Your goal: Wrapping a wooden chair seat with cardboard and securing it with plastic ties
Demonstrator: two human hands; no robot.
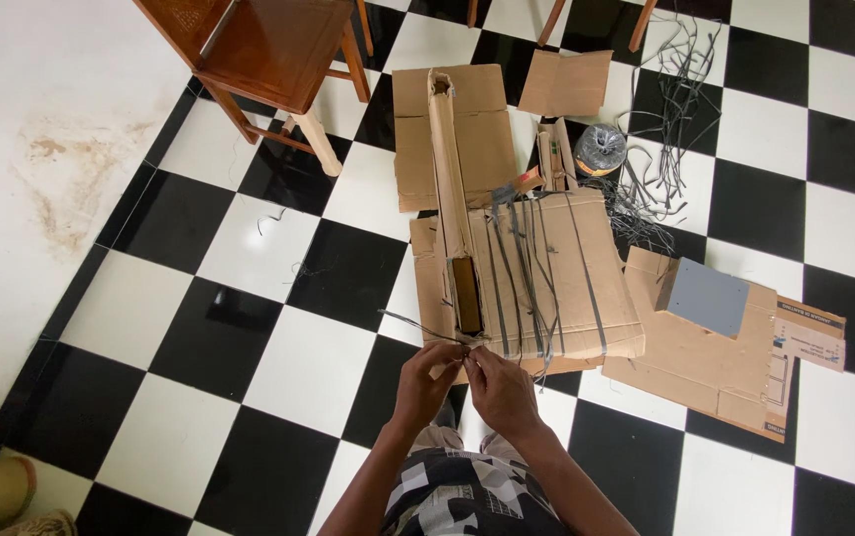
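At the cardboard bundle's [536,288] near edge, both hands' fingers [442,359] pinch a grey strap [417,325] running leftward.

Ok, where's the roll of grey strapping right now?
The roll of grey strapping sits on the floor at upper centre-right, just beyond the cardboard bundle, beside the loose strap tangle.

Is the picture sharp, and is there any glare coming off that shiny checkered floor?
Head view: mostly sharp; soft reflections on the black tiles near the wooden chair; both hands, left hand and right hand, slightly soft; light even, shadows faint.
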